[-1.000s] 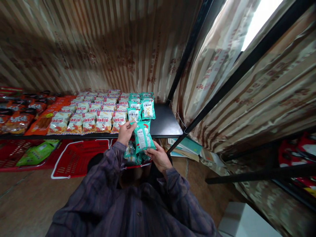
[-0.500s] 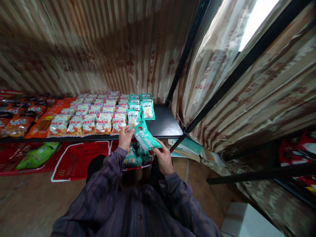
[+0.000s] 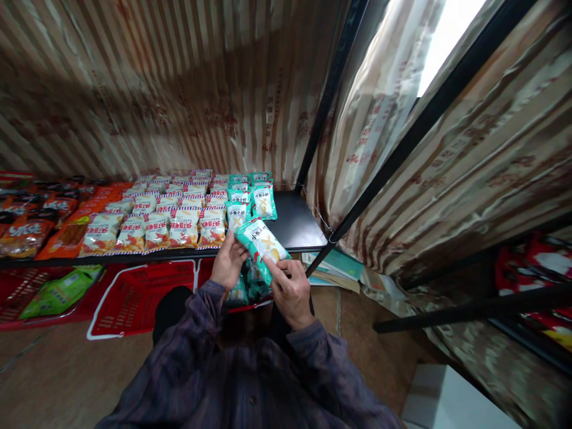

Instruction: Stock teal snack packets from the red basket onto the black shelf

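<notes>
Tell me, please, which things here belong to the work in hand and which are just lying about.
In the work: held teal bag; left hand; right hand; matching bags on black shelf; basket nearest the hands.
Apparently lying about: green bag; white box; paper pile.

The right hand (image 3: 292,292) grips a green-and-white snack bag (image 3: 268,243) near its lower end, with the left hand (image 3: 227,262) at its left edge. Beyond, white bags (image 3: 184,228) and green bags (image 3: 263,202) fill rows on a black shelf (image 3: 297,223), above red baskets (image 3: 134,298).
</notes>
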Tool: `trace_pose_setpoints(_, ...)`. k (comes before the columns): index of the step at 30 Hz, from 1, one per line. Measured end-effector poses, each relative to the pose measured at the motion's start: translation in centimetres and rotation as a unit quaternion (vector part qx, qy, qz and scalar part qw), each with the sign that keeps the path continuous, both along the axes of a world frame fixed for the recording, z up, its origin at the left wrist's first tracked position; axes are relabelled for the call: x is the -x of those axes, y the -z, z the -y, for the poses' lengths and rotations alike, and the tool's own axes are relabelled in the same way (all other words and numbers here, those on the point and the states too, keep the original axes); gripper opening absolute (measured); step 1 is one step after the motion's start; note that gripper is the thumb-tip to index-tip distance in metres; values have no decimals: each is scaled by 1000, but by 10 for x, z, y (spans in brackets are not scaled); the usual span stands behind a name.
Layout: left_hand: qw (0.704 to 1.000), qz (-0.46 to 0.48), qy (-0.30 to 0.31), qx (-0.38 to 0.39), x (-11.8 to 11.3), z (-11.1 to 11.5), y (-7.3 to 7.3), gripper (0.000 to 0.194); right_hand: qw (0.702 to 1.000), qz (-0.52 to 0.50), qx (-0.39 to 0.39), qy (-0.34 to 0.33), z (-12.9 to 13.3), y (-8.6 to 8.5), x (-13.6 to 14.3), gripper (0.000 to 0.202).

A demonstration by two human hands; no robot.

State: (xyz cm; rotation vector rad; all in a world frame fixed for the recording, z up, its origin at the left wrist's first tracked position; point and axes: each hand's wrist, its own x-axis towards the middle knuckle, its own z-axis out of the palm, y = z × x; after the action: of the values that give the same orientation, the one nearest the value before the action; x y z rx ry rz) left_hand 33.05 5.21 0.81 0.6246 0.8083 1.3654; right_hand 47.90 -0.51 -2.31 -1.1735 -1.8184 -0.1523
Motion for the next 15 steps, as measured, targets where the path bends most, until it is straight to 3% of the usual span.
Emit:
trace_pose_setpoints(9,997,-27,-63,38,-9,-4,8,45,998,37,42,-21,4,15,12,50)
trace_pose_setpoints(13,993,-28,-89,65,-10,-6,8,38,994,-35,72,-81,5,22,9,54)
trace_pose_setpoints(15,993,-40,-85,73,-11,-6,9,34,989,-107,78,-62,1,24,4,48)
